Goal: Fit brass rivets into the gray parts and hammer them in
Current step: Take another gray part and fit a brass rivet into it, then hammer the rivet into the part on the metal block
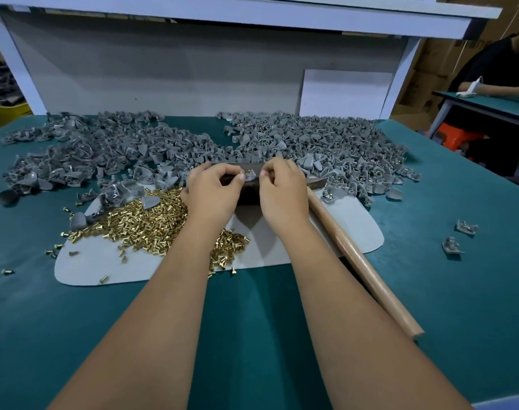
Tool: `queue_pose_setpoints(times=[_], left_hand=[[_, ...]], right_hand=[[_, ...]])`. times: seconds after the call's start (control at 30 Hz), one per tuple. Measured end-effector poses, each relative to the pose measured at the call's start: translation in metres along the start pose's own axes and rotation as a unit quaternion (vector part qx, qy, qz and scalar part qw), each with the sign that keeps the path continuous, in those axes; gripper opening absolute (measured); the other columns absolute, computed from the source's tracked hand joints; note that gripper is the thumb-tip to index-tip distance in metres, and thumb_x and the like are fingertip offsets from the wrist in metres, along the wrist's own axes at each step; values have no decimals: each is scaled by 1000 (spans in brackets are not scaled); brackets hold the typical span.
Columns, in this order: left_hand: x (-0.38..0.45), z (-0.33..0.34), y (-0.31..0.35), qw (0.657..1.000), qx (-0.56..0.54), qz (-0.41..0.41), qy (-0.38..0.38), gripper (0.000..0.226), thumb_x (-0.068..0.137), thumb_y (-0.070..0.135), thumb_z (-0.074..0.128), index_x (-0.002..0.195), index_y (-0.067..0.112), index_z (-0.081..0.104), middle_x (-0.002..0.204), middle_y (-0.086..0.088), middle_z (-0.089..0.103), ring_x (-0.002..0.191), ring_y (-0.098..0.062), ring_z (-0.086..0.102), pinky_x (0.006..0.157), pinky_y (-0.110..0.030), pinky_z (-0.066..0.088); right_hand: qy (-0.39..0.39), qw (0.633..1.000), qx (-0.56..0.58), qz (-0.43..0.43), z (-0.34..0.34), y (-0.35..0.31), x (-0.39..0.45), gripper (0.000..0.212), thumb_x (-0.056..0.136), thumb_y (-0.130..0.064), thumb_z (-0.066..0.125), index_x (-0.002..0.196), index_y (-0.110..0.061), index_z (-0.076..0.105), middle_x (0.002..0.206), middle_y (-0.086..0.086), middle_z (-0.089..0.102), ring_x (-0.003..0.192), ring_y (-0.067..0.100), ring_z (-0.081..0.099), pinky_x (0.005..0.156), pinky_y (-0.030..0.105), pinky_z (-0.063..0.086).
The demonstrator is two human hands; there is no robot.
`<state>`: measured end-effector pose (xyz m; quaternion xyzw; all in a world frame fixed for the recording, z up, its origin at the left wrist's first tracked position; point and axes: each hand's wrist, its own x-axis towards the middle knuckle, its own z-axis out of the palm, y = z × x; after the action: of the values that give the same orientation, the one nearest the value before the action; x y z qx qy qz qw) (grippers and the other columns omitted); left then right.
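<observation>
My left hand [215,190] and my right hand [282,189] meet over a dark block [248,193] on the white mat [276,244]. Between their fingertips they pinch one small gray part [250,176] with a brass rivet in it. A heap of loose brass rivets [146,220] lies on the mat under my left wrist. Two large piles of gray parts [83,155] spread across the back of the table, left and right [320,149]. The hammer lies to the right of my right hand, its wooden handle [362,261] pointing toward me and its head mostly hidden behind my hand.
The green table [444,291] carries two stray gray parts [459,236] at the right and scattered rivets [8,272] at the left. A white shelf frame and backboard [193,69] close off the back. Another person sits at a second table [489,105] at the far right.
</observation>
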<state>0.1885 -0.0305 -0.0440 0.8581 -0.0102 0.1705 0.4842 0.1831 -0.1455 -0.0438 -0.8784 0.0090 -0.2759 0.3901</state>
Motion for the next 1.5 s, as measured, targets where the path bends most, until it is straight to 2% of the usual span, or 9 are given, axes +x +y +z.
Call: queue_pose_setpoints(times=[0.17, 0.27, 0.37, 0.6, 0.83, 0.97, 1.1, 1.3, 1.5], left_hand=[[-3, 0, 2, 1000, -2, -7, -4, 9, 91, 33, 66, 88, 41, 63, 121, 6, 54, 138, -16, 29, 108, -38, 21], [-5, 0, 4, 1000, 2, -4, -1, 10, 91, 33, 67, 87, 41, 63, 112, 14, 45, 139, -16, 27, 109, -37, 20], [-6, 2, 5, 1000, 4, 6, 9, 12, 91, 31, 67, 87, 41, 62, 92, 31, 26, 140, -18, 26, 109, -36, 19], [-4, 2, -2, 1000, 12, 19, 16, 7, 91, 32, 68, 89, 38, 66, 87, 40, 33, 138, -16, 27, 108, -37, 17], [0, 4, -5, 1000, 17, 16, 19, 6, 91, 35, 67, 89, 40, 68, 102, 27, 56, 135, -17, 28, 99, -32, 16], [1, 4, -7, 999, 22, 10, 21, 8, 90, 38, 68, 86, 44, 66, 106, 26, 60, 134, -17, 29, 111, -43, 20], [1, 5, -8, 999, 34, 8, 30, 4, 89, 42, 69, 88, 41, 73, 102, 29, 60, 136, -13, 27, 103, -39, 12], [2, 7, -10, 998, 48, 3, 35, 9, 88, 43, 69, 91, 39, 76, 112, 27, 66, 137, -12, 27, 102, -40, 11], [5, 11, -13, 997, 48, 1, 61, 7, 86, 43, 72, 84, 38, 76, 97, 30, 63, 137, -9, 29, 98, -36, 10]], right_hand=[[-33, 995, -79, 50, -43, -6, -4, 16, 95, -25, 46, 96, -14, 57, 100, 5, 55, 95, 26, 53, 75, 35, 44], [-70, 948, -276, 141, -76, 8, -13, 33, 95, -40, 44, 103, -11, 58, 114, 16, 53, 105, 36, 52, 74, 37, 40], [-140, 900, -363, 198, -87, 14, -32, 42, 95, -45, 48, 122, -14, 55, 124, 16, 51, 114, 34, 47, 75, 37, 40], [-89, 918, -349, 166, -83, 12, -39, 29, 94, -18, 51, 119, -5, 49, 115, 12, 59, 104, 32, 59, 68, 34, 39], [-44, 971, -219, 89, -90, 1, -34, 16, 95, -30, 49, 102, -15, 48, 80, 2, 53, 69, 27, 46, 57, 34, 33], [-26, 971, -235, 41, -87, -13, -33, 21, 92, -28, 53, 113, -31, 57, 87, -2, 63, 72, 23, 45, 62, 31, 32], [50, 972, -229, -4, -88, -19, -33, 46, 93, -27, 55, 133, -48, 46, 93, -4, 66, 71, 23, 53, 54, 29, 31], [-6, 940, -337, -62, -86, -17, -35, 49, 94, -28, 51, 135, -53, 38, 95, -3, 63, 68, 24, 50, 55, 29, 27], [67, 931, -351, -74, -79, -22, -42, 53, 91, -22, 56, 136, -46, 42, 76, -6, 48, 53, 19, 35, 43, 22, 12]])
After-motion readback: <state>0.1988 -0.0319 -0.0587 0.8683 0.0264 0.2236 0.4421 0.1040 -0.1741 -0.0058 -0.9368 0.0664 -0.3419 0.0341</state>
